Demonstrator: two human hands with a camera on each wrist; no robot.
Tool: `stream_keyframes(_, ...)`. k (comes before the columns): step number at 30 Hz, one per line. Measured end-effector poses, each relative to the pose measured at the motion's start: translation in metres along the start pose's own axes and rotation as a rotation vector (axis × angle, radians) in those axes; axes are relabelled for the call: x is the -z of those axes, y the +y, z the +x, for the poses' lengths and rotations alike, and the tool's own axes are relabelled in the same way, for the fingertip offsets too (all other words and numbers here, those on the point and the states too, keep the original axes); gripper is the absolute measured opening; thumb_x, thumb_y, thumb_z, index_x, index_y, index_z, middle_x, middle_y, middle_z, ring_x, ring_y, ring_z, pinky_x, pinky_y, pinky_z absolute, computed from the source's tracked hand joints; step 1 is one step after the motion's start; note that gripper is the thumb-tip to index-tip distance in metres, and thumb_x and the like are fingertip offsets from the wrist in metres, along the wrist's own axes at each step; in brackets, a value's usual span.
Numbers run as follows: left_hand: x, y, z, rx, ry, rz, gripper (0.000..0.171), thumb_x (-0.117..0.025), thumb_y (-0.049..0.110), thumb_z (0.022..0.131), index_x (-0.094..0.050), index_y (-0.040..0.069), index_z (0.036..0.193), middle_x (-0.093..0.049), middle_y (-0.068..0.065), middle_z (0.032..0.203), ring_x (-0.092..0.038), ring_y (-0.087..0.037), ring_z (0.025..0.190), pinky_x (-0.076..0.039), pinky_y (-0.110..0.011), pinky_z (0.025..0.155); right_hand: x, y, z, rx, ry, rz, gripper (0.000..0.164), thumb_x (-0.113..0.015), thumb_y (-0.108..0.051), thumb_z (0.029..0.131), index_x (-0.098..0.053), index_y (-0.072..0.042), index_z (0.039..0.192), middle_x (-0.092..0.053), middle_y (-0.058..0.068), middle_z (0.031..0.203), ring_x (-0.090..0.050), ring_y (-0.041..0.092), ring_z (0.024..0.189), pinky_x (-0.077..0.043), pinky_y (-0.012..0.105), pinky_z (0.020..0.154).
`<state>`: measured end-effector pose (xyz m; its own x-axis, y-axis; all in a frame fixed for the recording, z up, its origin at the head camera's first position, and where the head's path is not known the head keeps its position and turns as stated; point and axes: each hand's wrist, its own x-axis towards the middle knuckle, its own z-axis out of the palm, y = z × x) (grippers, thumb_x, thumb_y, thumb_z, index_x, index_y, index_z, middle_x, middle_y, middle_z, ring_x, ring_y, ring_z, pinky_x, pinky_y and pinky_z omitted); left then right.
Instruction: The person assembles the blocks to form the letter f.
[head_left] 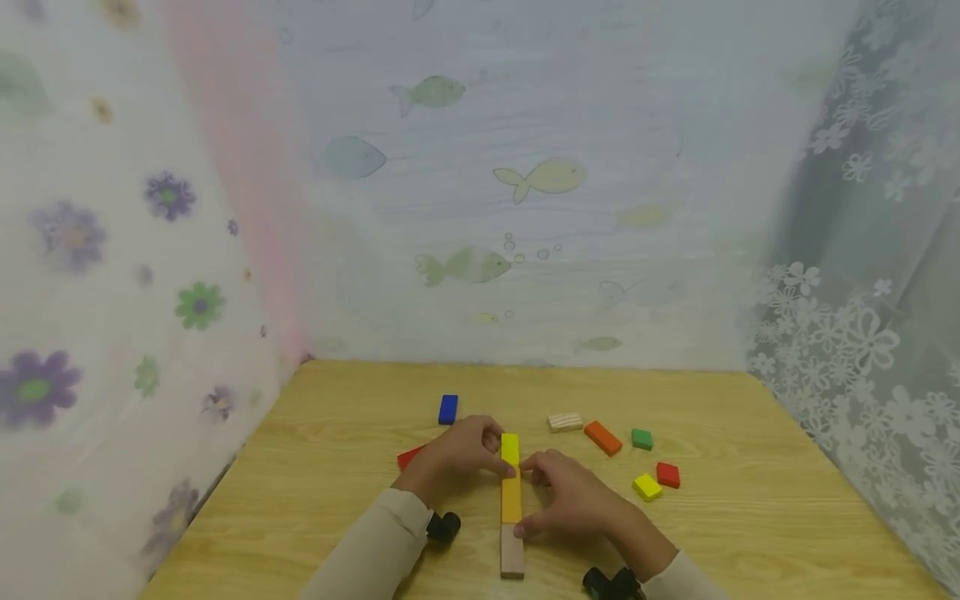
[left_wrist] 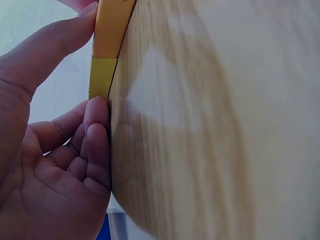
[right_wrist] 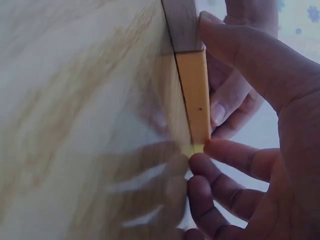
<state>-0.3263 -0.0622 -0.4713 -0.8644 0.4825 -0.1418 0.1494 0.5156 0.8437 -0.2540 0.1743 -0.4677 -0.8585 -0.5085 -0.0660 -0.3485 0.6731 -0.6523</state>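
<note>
Yellow block point(head_left: 510, 447) abuts orange block point(head_left: 512, 502); I see my left grip point(head_left: 459, 452) and right grip point(head_left: 579, 500) spread wide, touching them.

The work surface is a table point(head_left: 750, 483) with a light yellow-brown wood-grain top. A pale blue-white hanging sheet point(head_left: 645, 108) closes the far side and carries printed fish point(head_left: 474, 265) in faded green, yellow and blue. A white panel point(head_left: 112, 317) with purple and green flowers point(head_left: 200, 305) covers the left side; a pink band point(head_left: 240, 183) runs down near its far edge. A translucent grey curtain point(head_left: 817, 200) with white flowers point(head_left: 870, 340) covers the right. Lighting is soft; the tabletop shows pale reflections.
</note>
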Motion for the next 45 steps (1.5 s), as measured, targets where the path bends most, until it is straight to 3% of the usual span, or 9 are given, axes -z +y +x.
stream_keyframes(7,0.000,0.005,0.002,0.010,0.000,0.103,0.066,-0.095,0.032,0.075,-0.063,0.007,0.127,-0.063,-0.001,0.098,-0.056,-0.017,0.089,-0.050,-0.034,0.083,0.002,-0.013,-0.003,-0.006,-0.013,-0.108,0.079,-0.086,-0.061,0.075,-0.061,-0.018,0.138,-0.060,-0.002,0.118,-0.057,0.021,0.108,-0.046,0.054,0.091)
stream_keyframes(15,-0.002,0.007,0.003,-0.001,-0.007,0.122,0.065,-0.094,0.030,0.075,-0.062,0.005,0.126,-0.062,-0.002,0.098,-0.056,-0.019,0.088,-0.049,-0.037,0.084,0.002,-0.018,-0.005,-0.021,-0.006,-0.142,0.083,-0.086,-0.061,0.074,-0.059,-0.021,0.142,-0.062,-0.002,0.119,-0.059,0.021,0.109,-0.045,0.059,0.091)
stream_keyframes(20,-0.003,0.004,0.004,0.001,-0.001,0.113,0.066,-0.095,0.030,0.074,-0.062,0.006,0.126,-0.061,-0.001,0.099,-0.055,-0.018,0.089,-0.048,-0.037,0.083,0.001,-0.018,-0.005,0.024,0.026,-0.185,0.083,-0.086,-0.064,0.072,-0.060,-0.024,0.140,-0.062,-0.001,0.120,-0.060,0.018,0.107,-0.047,0.054,0.088)
stream_keyframes(27,-0.004,0.002,0.005,0.013,-0.002,0.081,0.069,-0.095,0.029,0.074,-0.062,0.005,0.130,-0.063,-0.001,0.106,-0.057,-0.019,0.095,-0.051,-0.040,0.089,0.002,-0.012,-0.005,0.054,0.034,-0.153,0.074,-0.085,-0.062,0.076,-0.063,-0.026,0.137,-0.057,0.000,0.126,-0.059,0.018,0.110,-0.050,0.048,0.088)
stream_keyframes(34,-0.002,0.005,0.004,0.015,-0.002,0.117,0.064,-0.094,0.033,0.075,-0.063,0.006,0.125,-0.063,-0.001,0.102,-0.057,-0.020,0.092,-0.050,-0.038,0.086,0.010,-0.005,0.000,0.065,0.084,-0.169,0.068,-0.084,-0.052,0.081,-0.064,-0.018,0.137,-0.057,0.005,0.131,-0.060,0.018,0.105,-0.054,0.041,0.083)
stream_keyframes(42,-0.002,0.008,0.002,0.019,-0.010,0.117,0.065,-0.094,0.032,0.076,-0.061,0.005,0.126,-0.062,-0.003,0.103,-0.057,-0.021,0.093,-0.049,-0.039,0.087,0.029,0.005,0.007,0.090,0.171,-0.156,0.051,-0.085,-0.035,0.085,-0.068,-0.017,0.130,-0.055,0.009,0.135,-0.060,0.031,0.117,-0.055,0.050,0.091)
stream_keyframes(45,-0.001,0.007,0.002,0.021,-0.013,0.113,0.066,-0.094,0.031,0.077,-0.061,0.004,0.126,-0.062,-0.003,0.101,-0.056,-0.020,0.092,-0.048,-0.038,0.085,0.036,0.007,0.009,0.094,0.212,-0.199,0.047,-0.086,-0.030,0.085,-0.070,-0.017,0.127,-0.057,0.007,0.132,-0.058,0.031,0.119,-0.052,0.055,0.094)
